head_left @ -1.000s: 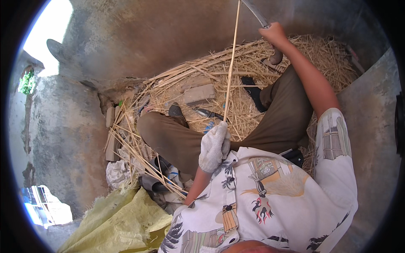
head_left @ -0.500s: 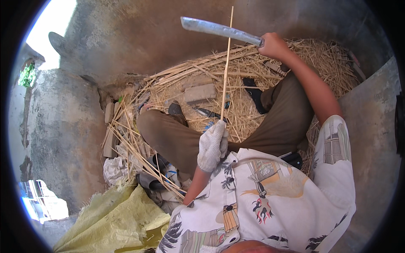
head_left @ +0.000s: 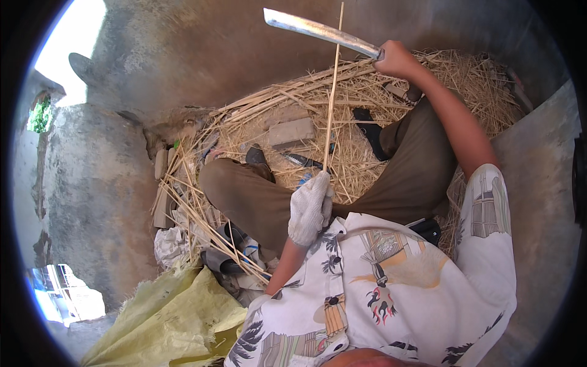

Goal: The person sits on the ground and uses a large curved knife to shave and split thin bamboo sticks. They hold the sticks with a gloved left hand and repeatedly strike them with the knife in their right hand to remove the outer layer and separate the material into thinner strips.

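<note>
In a white knitted glove, my left hand (head_left: 310, 205) is closed round the lower end of a thin, pale split stick (head_left: 332, 107), held upright in front of my lap. My bare right hand (head_left: 395, 60) grips the handle of a long machete (head_left: 318, 30) at the upper right. Its broad blade points left and crosses the upper part of the stick. Whether the edge touches the stick I cannot tell. The glove hides the stick's lower end.
I sit cross-legged among straw-like shavings (head_left: 452, 76). A grey brick (head_left: 291, 133) and a dark-handled knife (head_left: 302, 161) lie between my legs. Long split strips (head_left: 214, 229) lean at my left, beside a yellow woven sack (head_left: 177, 318). A concrete wall (head_left: 202, 55) stands ahead.
My right hand and the machete have risen slightly, the blade crossing the stick a little higher up. The left hand still grips the stick, barely shifted.
</note>
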Available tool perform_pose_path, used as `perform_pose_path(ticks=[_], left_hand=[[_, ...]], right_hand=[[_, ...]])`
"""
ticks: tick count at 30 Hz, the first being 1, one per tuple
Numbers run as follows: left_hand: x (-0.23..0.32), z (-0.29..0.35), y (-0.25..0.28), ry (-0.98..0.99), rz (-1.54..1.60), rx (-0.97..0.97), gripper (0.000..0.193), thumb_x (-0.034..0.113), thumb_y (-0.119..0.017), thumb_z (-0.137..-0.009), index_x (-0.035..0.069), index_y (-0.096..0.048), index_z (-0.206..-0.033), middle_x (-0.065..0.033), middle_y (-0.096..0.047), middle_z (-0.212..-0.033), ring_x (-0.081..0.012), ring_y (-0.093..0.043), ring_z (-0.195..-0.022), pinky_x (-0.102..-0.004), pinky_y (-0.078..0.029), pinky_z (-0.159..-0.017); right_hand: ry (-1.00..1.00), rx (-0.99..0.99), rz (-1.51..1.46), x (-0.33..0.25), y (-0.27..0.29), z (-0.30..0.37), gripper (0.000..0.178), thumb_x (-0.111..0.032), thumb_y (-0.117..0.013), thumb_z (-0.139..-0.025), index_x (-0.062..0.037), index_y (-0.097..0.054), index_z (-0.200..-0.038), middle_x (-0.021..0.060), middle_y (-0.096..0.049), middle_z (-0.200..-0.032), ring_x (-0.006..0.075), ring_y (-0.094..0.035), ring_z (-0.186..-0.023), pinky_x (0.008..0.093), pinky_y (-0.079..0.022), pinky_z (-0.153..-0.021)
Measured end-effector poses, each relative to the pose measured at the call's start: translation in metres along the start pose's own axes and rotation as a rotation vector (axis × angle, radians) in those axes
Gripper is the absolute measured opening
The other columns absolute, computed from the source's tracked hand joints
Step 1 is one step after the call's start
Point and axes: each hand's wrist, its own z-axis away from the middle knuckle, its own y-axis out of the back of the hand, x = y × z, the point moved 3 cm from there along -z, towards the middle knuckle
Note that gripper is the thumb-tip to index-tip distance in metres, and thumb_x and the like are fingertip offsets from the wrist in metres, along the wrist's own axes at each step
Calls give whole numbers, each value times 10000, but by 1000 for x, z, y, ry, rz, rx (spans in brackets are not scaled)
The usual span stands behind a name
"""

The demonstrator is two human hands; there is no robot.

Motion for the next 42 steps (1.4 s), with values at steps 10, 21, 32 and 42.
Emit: perform_pose_path(ticks=[10, 21, 32, 42], left_hand=[[3, -4, -3, 10, -46, 68, 433, 423, -573, -1081, 77, -595, -822, 12, -470, -493, -68, -386, -350, -234, -300, -354], [-4, -10, 1, -85, -99, 82, 438, 430, -580, -1075, 81, -599, -813, 13, -480, -517, -66, -402, -369, -231, -303, -366], [8, -7, -8, 4, -412, 164, 525, 427, -555, -1083, 32, -627, -745, -30, -523, -546, -126, -520, -473, -325, -429, -493], [5, -8, -4, -7, -474, 215, 517, 412, -544, -1089, 22, -647, -766, -46, -543, -557, -142, -546, -486, -329, -461, -515]], right_hand=[[69, 3, 39, -7, -5, -2, 245, -156, -705, -764, 88, -704, -789, 221, -678, -659, 313, -693, -610, 442, -551, -650], [161, -113, 102, -7, -15, -6, 263, -138, -739, -707, 112, -693, -774, 233, -664, -647, 301, -676, -563, 418, -565, -630], [196, -85, 242, -9, -17, -2, 207, -105, -701, -710, 89, -703, -784, 242, -676, -661, 342, -699, -599, 466, -561, -644], [257, -131, 210, -16, -24, 4, 220, -99, -692, -702, 100, -710, -796, 271, -679, -693, 372, -683, -594, 460, -550, -628]])
